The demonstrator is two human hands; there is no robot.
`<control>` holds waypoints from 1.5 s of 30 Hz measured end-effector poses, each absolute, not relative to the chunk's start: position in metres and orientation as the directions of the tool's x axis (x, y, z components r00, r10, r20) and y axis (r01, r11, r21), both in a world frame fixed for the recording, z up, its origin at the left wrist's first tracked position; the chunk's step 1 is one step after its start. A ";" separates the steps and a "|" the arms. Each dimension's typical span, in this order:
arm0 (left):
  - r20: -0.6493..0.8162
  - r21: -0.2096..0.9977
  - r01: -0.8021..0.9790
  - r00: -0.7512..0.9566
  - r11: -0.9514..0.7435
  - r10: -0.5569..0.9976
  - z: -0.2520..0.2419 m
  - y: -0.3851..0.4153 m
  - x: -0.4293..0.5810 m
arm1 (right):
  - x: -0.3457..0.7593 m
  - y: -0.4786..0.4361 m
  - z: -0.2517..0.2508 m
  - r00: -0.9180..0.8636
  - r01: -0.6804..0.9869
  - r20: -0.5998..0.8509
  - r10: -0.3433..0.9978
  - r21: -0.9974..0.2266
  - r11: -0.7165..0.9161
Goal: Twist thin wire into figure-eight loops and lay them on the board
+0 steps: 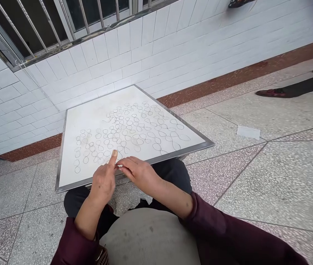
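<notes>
My left hand [104, 180] is over the near edge of a white board-topped table [90, 117], its thumb pointing up and its other fingers curled. My right hand [142, 175] meets it there, fingertips pinched together against the left fingers. A thin, dark strand seems to show between the fingertips, too fine to make out. Beyond the hands, many thin dark loops [137, 138], several shaped like figure eights, are spread over the white surface. Whether they are wire, thread or drawn lines, I cannot tell.
A metal rim [184, 151] edges the table, which stands close to a white tiled wall [95, 66]. Window bars [81, 16] are above. A white paper piece [248, 132] lies on the speckled floor to the right. Another person's leg and shoe [275, 93] show at far right.
</notes>
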State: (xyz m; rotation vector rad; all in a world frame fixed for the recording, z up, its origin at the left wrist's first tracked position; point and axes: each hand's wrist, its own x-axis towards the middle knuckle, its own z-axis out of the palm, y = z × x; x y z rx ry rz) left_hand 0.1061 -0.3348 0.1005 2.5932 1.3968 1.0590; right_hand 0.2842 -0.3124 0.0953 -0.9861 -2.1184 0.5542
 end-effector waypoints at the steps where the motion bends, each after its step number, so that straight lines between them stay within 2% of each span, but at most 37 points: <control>1: 0.554 0.317 0.753 0.346 -0.576 0.757 0.100 -0.335 0.108 | 0.284 -0.313 0.096 -0.446 0.496 0.442 0.778 -0.602 0.626; 4: 0.556 0.340 0.776 0.289 -0.531 0.779 0.098 -0.337 0.112 | 0.285 -0.313 0.097 -0.442 0.509 0.443 0.780 -0.592 0.625; 8: 0.562 0.349 0.766 0.291 -0.540 0.774 0.099 -0.337 0.114 | 0.284 -0.312 0.097 -0.398 0.444 0.381 0.834 -0.716 0.539; 13: 0.553 0.381 0.723 0.321 -0.576 0.769 0.099 -0.336 0.114 | 0.281 -0.313 0.097 -0.362 0.274 0.238 0.901 -0.897 0.347; 17: 0.534 0.459 0.667 0.321 -0.588 0.782 0.097 -0.335 0.112 | 0.278 -0.314 0.096 -0.371 0.126 0.208 0.905 -0.954 0.271; 22: 0.541 0.462 0.696 0.270 -0.550 0.796 0.092 -0.338 0.113 | 0.276 -0.314 0.097 -0.352 0.039 0.202 0.914 -0.972 0.230; 28: 0.619 0.395 0.685 0.294 -0.613 0.728 0.090 -0.340 0.112 | 0.274 -0.314 0.097 -0.308 -0.038 0.178 0.935 -0.984 0.175; 34: 0.620 0.421 0.685 0.261 -0.594 0.740 0.090 -0.342 0.114 | 0.272 -0.314 0.097 -0.303 -0.057 0.166 0.938 -0.986 0.156; 39: 0.619 0.453 0.717 0.175 -0.530 0.766 0.091 -0.344 0.113 | 0.277 -0.311 0.097 -0.403 -0.090 0.104 0.909 -0.993 0.073; 45: 0.602 0.457 0.773 0.095 -0.439 0.793 0.095 -0.347 0.113 | 0.282 -0.314 0.101 -0.518 -0.243 0.014 0.855 -0.961 -0.132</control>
